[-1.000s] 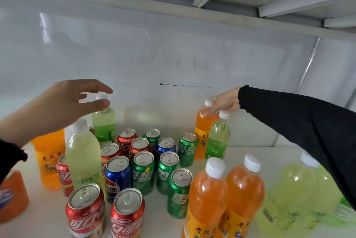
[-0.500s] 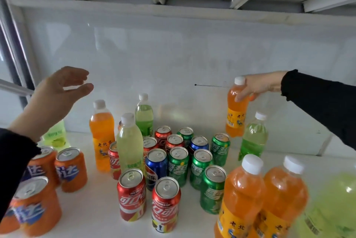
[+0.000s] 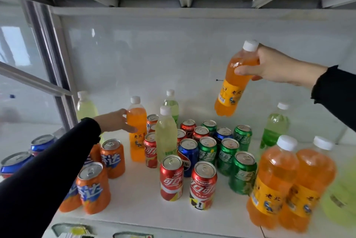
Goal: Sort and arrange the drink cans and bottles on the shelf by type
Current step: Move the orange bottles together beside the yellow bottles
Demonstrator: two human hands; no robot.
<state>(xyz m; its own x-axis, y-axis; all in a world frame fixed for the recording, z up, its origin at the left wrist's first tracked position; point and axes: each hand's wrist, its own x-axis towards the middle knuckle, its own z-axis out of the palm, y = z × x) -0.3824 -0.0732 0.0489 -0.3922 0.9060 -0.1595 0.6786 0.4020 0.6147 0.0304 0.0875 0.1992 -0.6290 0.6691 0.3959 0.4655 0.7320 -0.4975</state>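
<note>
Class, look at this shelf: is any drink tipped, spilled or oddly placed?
Nothing is spilled or lying down. One orange bottle hangs tilted in the right hand, off the shelf; red, blue and green cans stand mixed together.
</note>
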